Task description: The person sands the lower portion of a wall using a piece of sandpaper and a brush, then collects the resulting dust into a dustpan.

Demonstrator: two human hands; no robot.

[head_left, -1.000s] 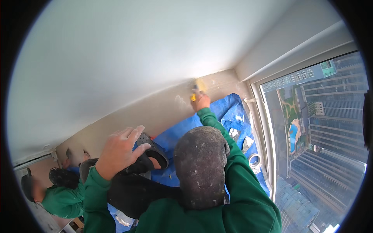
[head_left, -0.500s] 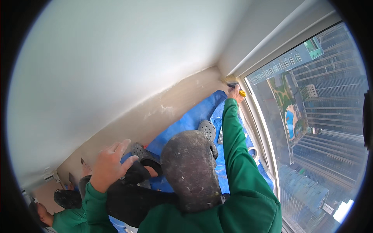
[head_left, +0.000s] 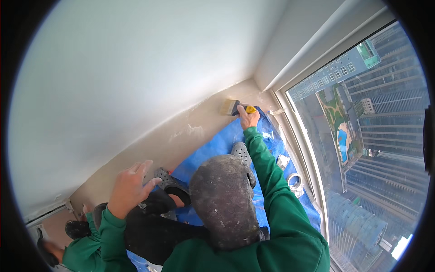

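My right hand [head_left: 249, 117] grips the handle of a wide flat paintbrush [head_left: 233, 108] with pale bristles, a dark band and a yellow handle end. Its bristles lie on or very close to the beige strip [head_left: 204, 115] along the foot of the white wall [head_left: 136, 68], left of the window corner. Over my left knee, my left hand [head_left: 129, 190] is raised with fingers stretched and thumb apart, holding nothing. White dust marks its fingers.
A blue plastic sheet [head_left: 222, 138] lies under my grey clogs [head_left: 168, 181]. By the window frame [head_left: 301, 136] on the right sit a roll of tape [head_left: 294, 181] and a pale scrap [head_left: 282, 161]. Another person in a green sleeve [head_left: 81, 254] crouches at lower left.
My right hand has brought the brush left, out of the corner by the window and onto the beige strip. My left hand stays nearly in place. The other person at lower left has shifted.
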